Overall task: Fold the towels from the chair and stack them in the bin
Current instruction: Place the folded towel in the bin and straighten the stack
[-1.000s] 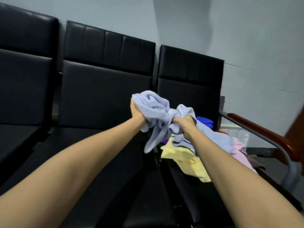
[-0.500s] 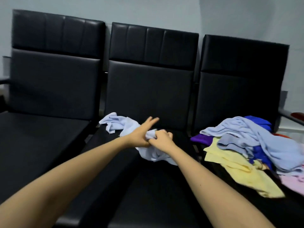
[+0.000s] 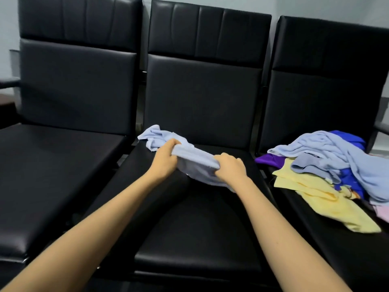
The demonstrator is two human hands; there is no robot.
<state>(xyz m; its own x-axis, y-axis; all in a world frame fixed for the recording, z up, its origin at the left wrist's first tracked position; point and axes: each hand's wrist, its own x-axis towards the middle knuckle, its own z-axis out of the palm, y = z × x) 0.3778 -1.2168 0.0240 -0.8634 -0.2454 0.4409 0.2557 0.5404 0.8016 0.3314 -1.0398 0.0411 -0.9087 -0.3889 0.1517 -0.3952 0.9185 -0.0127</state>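
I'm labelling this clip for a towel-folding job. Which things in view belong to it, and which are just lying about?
In the job:
- light blue towel, gripped by left hand and right hand at the middle chair
- towel pile on the right chair

Just there:
- left chair
- wall

No bin is in view.

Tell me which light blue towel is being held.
The light blue towel over the middle seat: the left hand and right hand both grip it. The other light blue towel lies untouched atop the pile on the right seat.
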